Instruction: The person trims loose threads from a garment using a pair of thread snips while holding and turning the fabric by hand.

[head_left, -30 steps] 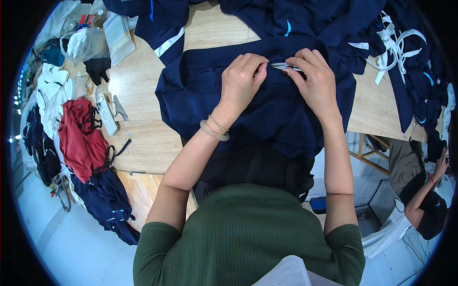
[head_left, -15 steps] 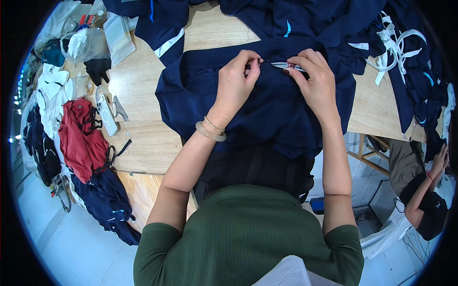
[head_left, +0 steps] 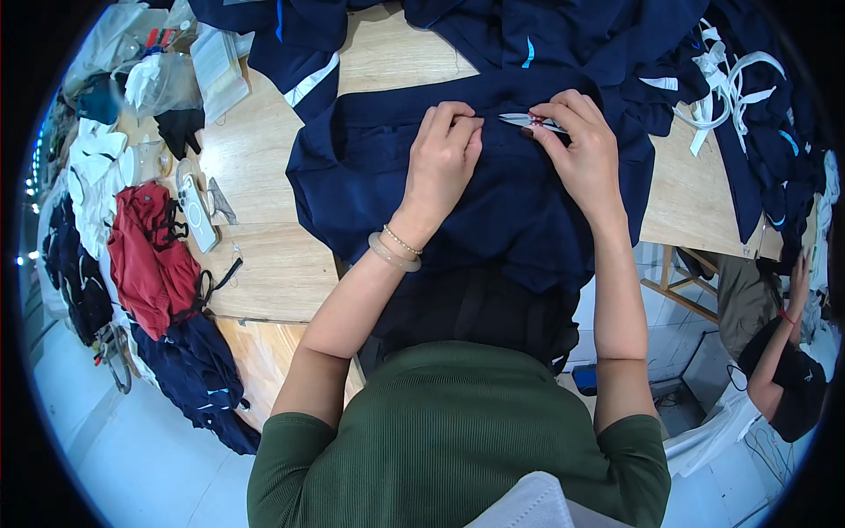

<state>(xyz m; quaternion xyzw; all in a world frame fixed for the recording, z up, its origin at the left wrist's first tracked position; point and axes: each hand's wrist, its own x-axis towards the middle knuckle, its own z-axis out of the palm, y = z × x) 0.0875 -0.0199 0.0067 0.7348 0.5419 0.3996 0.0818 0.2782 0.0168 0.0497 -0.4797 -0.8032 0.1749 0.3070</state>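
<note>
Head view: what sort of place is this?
Probably a garment workshop: the right hand holds small metal thread snips over a navy blue garment on a wooden worktable heaped with clothing.

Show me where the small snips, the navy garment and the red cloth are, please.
small snips (head_left: 519, 119), head view, on the metal blades.
navy garment (head_left: 370, 189), head view, on its flat left part.
red cloth (head_left: 145, 260), head view, on its middle folds.

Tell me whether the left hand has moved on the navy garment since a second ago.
Barely. The left hand stays pinching the navy garment just left of the thread snips, its spot unchanged against the wooden table edge.
</note>
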